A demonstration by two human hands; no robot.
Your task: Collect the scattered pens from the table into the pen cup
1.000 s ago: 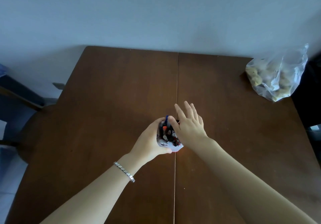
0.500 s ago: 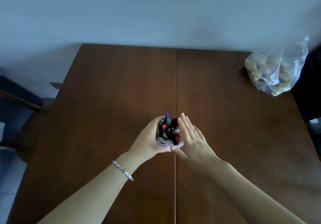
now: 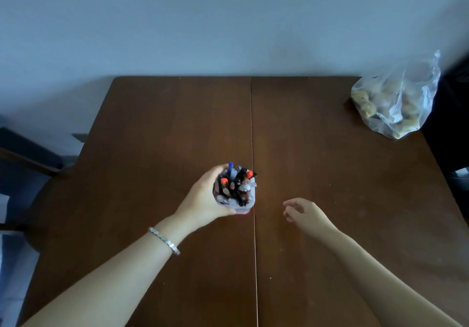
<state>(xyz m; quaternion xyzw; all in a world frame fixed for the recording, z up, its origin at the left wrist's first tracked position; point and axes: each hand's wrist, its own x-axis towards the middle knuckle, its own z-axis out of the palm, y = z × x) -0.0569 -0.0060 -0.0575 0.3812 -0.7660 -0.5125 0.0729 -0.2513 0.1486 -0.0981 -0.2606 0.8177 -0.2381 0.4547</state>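
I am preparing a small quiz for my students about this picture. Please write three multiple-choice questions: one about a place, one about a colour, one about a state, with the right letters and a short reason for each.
1. Where does the plastic bag lie on the table?
A. far right corner
B. near left corner
C. beside the cup

2. What colour is the pen that stands highest out of the pen cup?
A. green
B. blue
C. yellow

3. What is the right hand doing?
A. gripping the cup
B. holding a pen
C. holding nothing, fingers loosely curled

Answers:
1 A: the bag sits at the table's far right corner, by the wall.
2 B: a blue pen pokes up at the cup's far side.
3 C: the right hand is apart from the cup; only the left hand grips it.
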